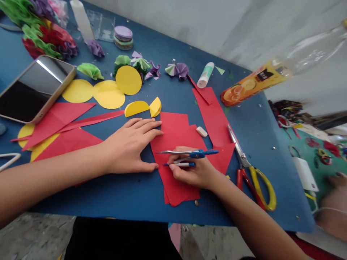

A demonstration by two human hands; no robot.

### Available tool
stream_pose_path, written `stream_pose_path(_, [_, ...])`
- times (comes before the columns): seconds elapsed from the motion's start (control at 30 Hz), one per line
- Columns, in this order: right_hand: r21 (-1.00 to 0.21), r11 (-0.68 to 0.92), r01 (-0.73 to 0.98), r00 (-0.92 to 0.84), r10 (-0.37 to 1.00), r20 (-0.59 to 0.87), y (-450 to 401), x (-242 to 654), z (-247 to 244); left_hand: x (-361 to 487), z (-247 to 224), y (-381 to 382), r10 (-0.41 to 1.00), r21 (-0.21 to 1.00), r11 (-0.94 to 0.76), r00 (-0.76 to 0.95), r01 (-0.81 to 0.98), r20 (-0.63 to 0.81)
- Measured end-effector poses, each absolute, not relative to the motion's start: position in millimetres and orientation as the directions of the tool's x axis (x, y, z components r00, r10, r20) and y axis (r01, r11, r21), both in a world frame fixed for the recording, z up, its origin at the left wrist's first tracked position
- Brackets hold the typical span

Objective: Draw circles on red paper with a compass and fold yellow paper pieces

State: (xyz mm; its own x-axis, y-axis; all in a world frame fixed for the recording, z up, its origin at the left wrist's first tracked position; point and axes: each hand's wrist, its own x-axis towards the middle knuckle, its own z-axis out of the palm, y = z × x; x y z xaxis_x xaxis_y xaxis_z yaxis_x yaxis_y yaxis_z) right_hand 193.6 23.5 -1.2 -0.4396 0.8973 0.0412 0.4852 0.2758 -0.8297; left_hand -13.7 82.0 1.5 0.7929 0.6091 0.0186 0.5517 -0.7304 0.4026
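Red paper sheets (176,124) lie stacked on the blue table in front of me. My right hand (191,169) grips a drawing compass (199,154) with a blue head and a short blue pencil leg, held low over the red paper. Whether its tips touch the sheet I cannot tell. My left hand (132,146) lies flat with fingers spread, fingertips and thumb at the paper's left edge. A white eraser (201,131) rests on the sheets' right side. Scissors (245,162) with one red and one yellow handle lie right of my right hand.
Yellow paper circles (128,80) and a phone (36,88) lie at left. Folded paper flowers (139,63), a glue stick (206,74) and a white bottle (82,21) are at the back. An orange-labelled plastic bottle (255,81) stands right. Another person's arm (333,206) shows beyond the right edge.
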Motion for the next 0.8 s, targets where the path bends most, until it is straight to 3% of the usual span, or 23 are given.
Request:
stream_pose_path(0.67, [-0.805, 0.325, 0.496, -0.377, 0.916, 0.138, 24.7, 194.2, -3.8, -13.8, 2.6, 82.2, 0.603, 0.407, -0.731, 0.798, 0.547, 0.010])
stream_pose_path(0.8, [-0.833, 0.268, 0.484, -0.347, 0.933, 0.098, 25.5, 195.2, -0.7, -15.3, -0.6, 83.3, 0.595, 0.429, -0.737, 0.803, 0.522, 0.044])
